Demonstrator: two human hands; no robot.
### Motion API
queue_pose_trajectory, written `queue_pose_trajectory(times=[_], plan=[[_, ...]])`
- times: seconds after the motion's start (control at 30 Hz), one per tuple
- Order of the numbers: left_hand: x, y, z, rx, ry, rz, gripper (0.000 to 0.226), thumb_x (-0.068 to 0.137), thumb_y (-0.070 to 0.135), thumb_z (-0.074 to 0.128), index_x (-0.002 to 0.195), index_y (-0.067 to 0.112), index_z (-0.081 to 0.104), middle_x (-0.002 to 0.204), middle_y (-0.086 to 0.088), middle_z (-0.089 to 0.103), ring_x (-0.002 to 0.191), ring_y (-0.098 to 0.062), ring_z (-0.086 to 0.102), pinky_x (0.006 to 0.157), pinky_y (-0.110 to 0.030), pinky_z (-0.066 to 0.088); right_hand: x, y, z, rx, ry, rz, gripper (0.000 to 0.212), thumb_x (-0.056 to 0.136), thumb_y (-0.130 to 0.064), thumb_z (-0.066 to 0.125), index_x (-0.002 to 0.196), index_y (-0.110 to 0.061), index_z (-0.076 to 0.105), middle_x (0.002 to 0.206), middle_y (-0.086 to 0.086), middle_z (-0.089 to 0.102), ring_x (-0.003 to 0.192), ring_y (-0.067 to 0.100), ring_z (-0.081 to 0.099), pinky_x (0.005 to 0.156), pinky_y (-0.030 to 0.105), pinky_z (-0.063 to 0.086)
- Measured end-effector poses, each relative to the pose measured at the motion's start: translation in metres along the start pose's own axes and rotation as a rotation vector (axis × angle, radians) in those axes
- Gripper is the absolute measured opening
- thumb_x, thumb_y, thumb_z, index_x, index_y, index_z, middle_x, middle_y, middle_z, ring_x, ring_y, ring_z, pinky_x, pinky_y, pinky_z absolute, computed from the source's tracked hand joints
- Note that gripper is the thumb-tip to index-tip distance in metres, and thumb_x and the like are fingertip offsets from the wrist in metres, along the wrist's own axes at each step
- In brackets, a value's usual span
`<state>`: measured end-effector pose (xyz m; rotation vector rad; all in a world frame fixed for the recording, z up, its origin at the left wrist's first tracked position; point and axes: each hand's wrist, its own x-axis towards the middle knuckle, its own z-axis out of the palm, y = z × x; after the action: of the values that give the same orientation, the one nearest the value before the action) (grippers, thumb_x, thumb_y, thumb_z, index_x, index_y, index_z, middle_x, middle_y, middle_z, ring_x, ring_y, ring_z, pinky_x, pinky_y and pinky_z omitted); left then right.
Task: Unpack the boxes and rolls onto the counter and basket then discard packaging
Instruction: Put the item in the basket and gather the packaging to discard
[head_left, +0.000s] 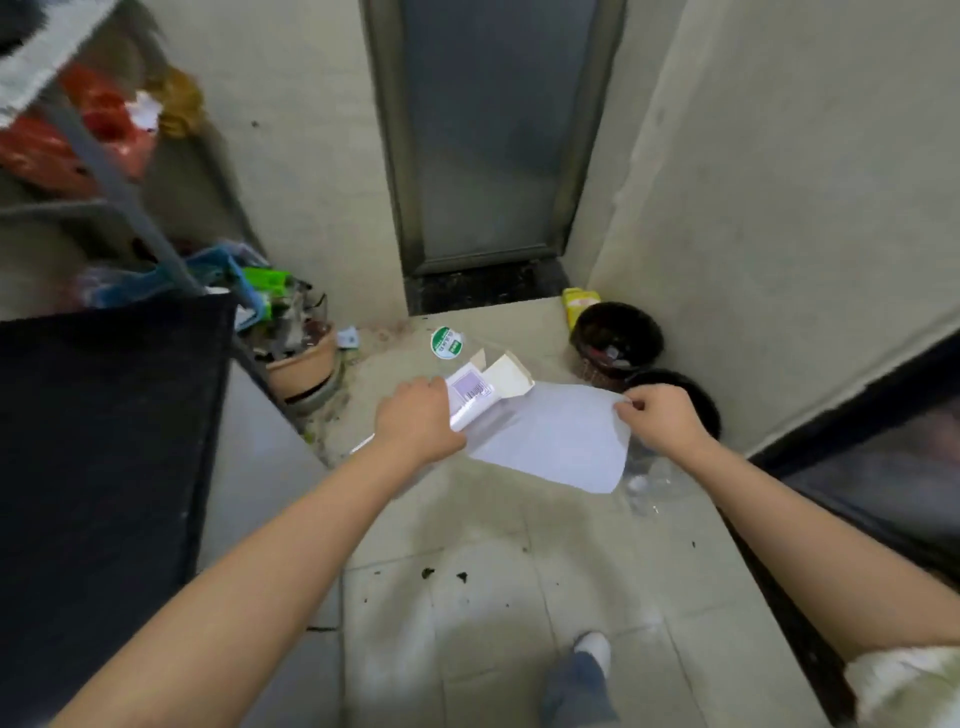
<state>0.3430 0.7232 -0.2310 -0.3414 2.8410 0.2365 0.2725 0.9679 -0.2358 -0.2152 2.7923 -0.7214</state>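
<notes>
Holding an opened white cardboard box with a purple barcode label (480, 395) above the pale tiled floor (519, 545), my left hand (418, 421) clamped around its near end. White paper sheet (556, 441) trails from the box; my right hand (657, 418) pinches its far corner. Two dark round bins (618, 332) sit just beyond the box.

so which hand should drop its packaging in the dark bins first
Probably the right hand. It pinches the white sheet right in front of the nearer dark bin. The left hand, gripping the opened box, is farther from both bins.
</notes>
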Motion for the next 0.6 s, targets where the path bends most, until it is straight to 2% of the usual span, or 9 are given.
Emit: queue_pose_trajectory(times=[0.07, 0.1, 0.2, 0.3, 0.37, 0.43, 0.47, 0.53, 0.6], plan=[[0.037, 0.061, 0.005, 0.020, -0.037, 0.064, 0.049, 0.077, 0.034, 0.063, 0.115, 0.006, 0.049, 0.115, -0.015, 0.057, 0.104, -0.032, 0.056, 0.078, -0.036, 0.048, 0.011, 0.059, -0.027, 0.065, 0.040, 0.102, 0.029, 0.085, -0.004, 0.050, 0.058, 0.006, 0.053, 0.062, 0.024, 0.048, 0.065, 0.027, 0.046, 0.049, 0.021, 0.030], [0.055, 0.091, 0.008, 0.021, -0.055, 0.086, 0.050, 0.077, 0.034, 0.064, 0.116, 0.006, 0.049, 0.116, -0.015, 0.057, 0.105, -0.032, 0.055, 0.079, -0.036, 0.048, 0.016, 0.086, -0.038, 0.098, 0.063, 0.148, 0.029, 0.085, -0.004, 0.050, 0.057, 0.004, 0.051, 0.062, 0.024, 0.046, 0.063, 0.025, 0.043, 0.048, 0.022, 0.026], [0.102, 0.176, 0.021, 0.029, -0.113, 0.145, 0.053, 0.078, 0.036, 0.065, 0.119, 0.007, 0.049, 0.117, -0.014, 0.057, 0.106, -0.031, 0.056, 0.081, -0.034, 0.048, 0.028, 0.160, -0.068, 0.162, 0.137, 0.249, 0.043, 0.085, -0.003, 0.050, 0.046, -0.009, 0.032, 0.054, 0.014, 0.035, 0.057, 0.021, 0.033, 0.051, 0.034, 0.017], [0.138, 0.244, 0.033, 0.029, -0.170, 0.191, 0.053, 0.077, 0.037, 0.066, 0.118, 0.007, 0.050, 0.118, -0.014, 0.057, 0.106, -0.031, 0.056, 0.082, -0.034, 0.048, 0.042, 0.215, -0.093, 0.170, 0.174, 0.330, 0.051, 0.085, -0.003, 0.050, 0.043, -0.015, 0.024, 0.046, 0.002, 0.025, 0.050, 0.016, 0.026, 0.049, 0.030, 0.019], [0.158, 0.276, 0.038, 0.032, -0.213, 0.210, 0.053, 0.077, 0.037, 0.066, 0.118, 0.006, 0.050, 0.119, -0.016, 0.056, 0.106, -0.031, 0.056, 0.079, -0.033, 0.047, 0.055, 0.247, -0.105, 0.169, 0.172, 0.422, 0.043, 0.087, -0.007, 0.049, 0.046, -0.006, 0.036, 0.049, 0.009, 0.035, 0.055, 0.025, 0.037, 0.049, 0.030, 0.026], [0.180, 0.297, 0.044, 0.052, -0.255, 0.215, 0.054, 0.078, 0.038, 0.066, 0.118, 0.006, 0.050, 0.117, -0.015, 0.057, 0.103, -0.030, 0.057, 0.073, -0.032, 0.044, 0.071, 0.276, -0.111, 0.237, 0.191, 0.501, 0.032, 0.088, -0.009, 0.048, 0.063, 0.010, 0.053, 0.061, 0.024, 0.049, 0.064, 0.032, 0.048, 0.055, 0.033, 0.036], [0.191, 0.304, 0.046, 0.064, -0.277, 0.213, 0.054, 0.078, 0.039, 0.066, 0.118, 0.006, 0.050, 0.116, -0.015, 0.058, 0.100, -0.029, 0.057, 0.071, -0.031, 0.042, 0.079, 0.288, -0.111, 0.267, 0.200, 0.531, 0.030, 0.089, -0.009, 0.047, 0.070, 0.013, 0.056, 0.065, 0.024, 0.051, 0.066, 0.031, 0.048, 0.057, 0.033, 0.036], [0.218, 0.314, 0.051, 0.093, -0.318, 0.201, 0.054, 0.079, 0.039, 0.065, 0.118, 0.006, 0.050, 0.116, -0.014, 0.057, 0.096, -0.027, 0.056, 0.070, -0.031, 0.042, 0.098, 0.309, -0.111, 0.287, 0.207, 0.589, 0.030, 0.090, -0.010, 0.047, 0.076, 0.014, 0.059, 0.068, 0.019, 0.051, 0.066, 0.025, 0.047, 0.061, 0.028, 0.035], [0.247, 0.321, 0.056, 0.124, -0.353, 0.187, 0.056, 0.080, 0.039, 0.065, 0.121, 0.006, 0.047, 0.119, -0.015, 0.056, 0.105, -0.029, 0.056, 0.079, -0.033, 0.046, 0.118, 0.328, -0.108, 0.272, 0.192, 0.630, 0.033, 0.091, -0.009, 0.046, 0.064, 0.006, 0.057, 0.066, 0.015, 0.051, 0.064, 0.023, 0.046, 0.060, 0.026, 0.031]])
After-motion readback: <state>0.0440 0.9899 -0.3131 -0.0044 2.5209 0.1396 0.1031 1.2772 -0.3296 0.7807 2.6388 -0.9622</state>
